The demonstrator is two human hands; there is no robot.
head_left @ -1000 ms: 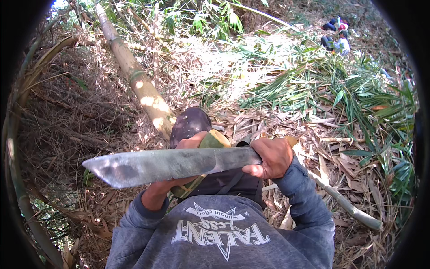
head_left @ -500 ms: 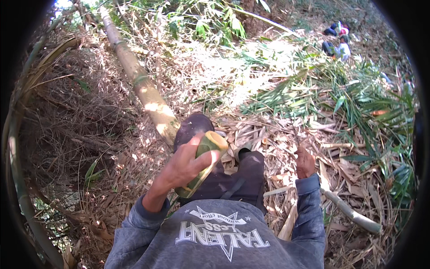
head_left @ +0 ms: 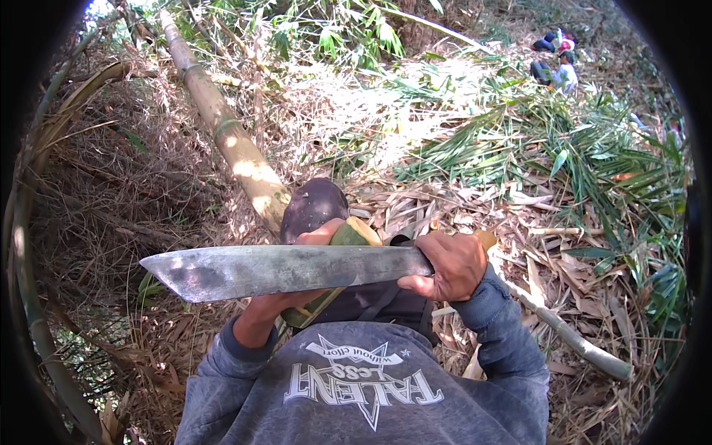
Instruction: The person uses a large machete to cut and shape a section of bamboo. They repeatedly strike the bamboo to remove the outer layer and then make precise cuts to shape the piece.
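Note:
My right hand grips the handle of a machete, its fingers wrapped round it. The broad grey blade lies flat across the view, its angled tip pointing left. Behind the blade, my left hand is closed round a short green piece of bamboo with a pale cut end. That bamboo is held tilted over my lap, in front of my dark-clothed knee. The blade hides the middle of the bamboo and most of my left fingers. Whether blade and bamboo touch, I cannot tell.
A long bamboo pole slants away from my knee to the far left. Another cut bamboo length lies at the right. Curved stems stand at the left edge. Cut green leaves cover dry litter. People sit at the far right.
My right hand has risen from low on the right to the middle, bringing the machete into view across the bamboo. My left hand still holds the bamboo in nearly the same place.

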